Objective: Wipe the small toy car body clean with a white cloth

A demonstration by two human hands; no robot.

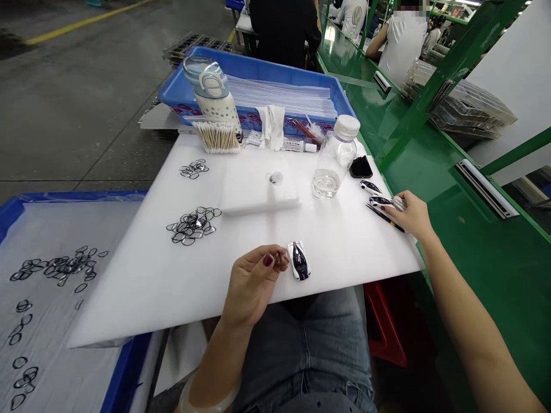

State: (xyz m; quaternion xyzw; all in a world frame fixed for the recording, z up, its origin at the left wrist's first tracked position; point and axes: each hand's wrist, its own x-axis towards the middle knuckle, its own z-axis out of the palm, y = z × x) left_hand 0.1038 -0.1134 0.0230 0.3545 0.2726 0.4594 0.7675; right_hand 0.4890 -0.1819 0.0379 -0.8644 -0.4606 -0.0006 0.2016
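Observation:
On my lap lies a white board (344, 241). My left hand (253, 281) rests on its near edge with the fingertips touching a small white and dark shell part (298, 260). Out at the board's right edge, my right hand (411, 215) grips a thin black tweezer (383, 216) and touches a second shell part (380, 201). A third shell part (370, 186) lies just beyond it. Two heaps of thin black rings (192, 223) (194, 168) lie on the board's left half.
A clear bottle (333, 163), white block (258, 186), cotton swabs (217, 137), tumbler (210, 92) and black object (360, 167) stand along the board's back. Blue trays sit behind (258, 71) and at left (64, 198), with more rings (60, 268). Green conveyor (473, 241) at right; people work beyond.

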